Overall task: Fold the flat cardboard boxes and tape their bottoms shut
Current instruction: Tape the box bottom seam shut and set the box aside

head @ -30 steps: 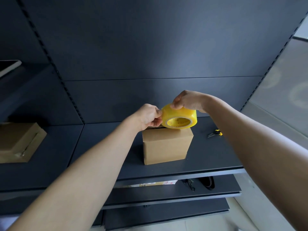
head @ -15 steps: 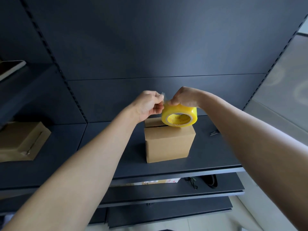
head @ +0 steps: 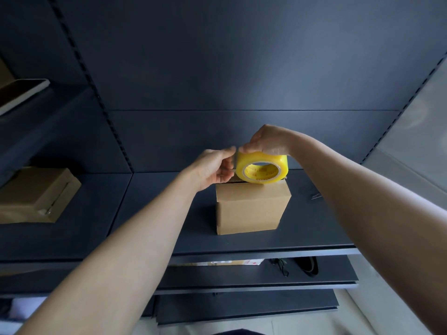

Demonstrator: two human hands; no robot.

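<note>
While the cardboard box [head: 251,206] sits folded on the dark shelf [head: 314,235] with its flaps closed on top, I see both hands right above it.

Right hand [head: 266,141] is over the box's top. Its fingers [head: 244,149] are curled over the yellow tape roll [head: 262,169], gripping the rim from above. The roll stands on edge with the core hole facing me. Its lower rim is at the box's top face, toward the back. I can't tell if it touches the cardboard or hangs just off it.

Left hand [head: 214,169] is at the box's upper left, just beside the roll. Thumb and forefinger pinch the tape end [head: 232,153], a short clear tab at the roll's left rim. The other fingers are loosely curled below. The tab is blurred, so I have low confidence in that pinch.

A dark seam line runs across the box's top, under the roll.

Well left of the box, on the same shelf level, lies a stack of flat cardboard [head: 36,194]. Near the box's right is a small tool [head: 315,196], mostly hidden behind the right forearm. Below the box, one shelf down, are a labelled parcel [head: 225,262] and some black items [head: 307,265].
</note>
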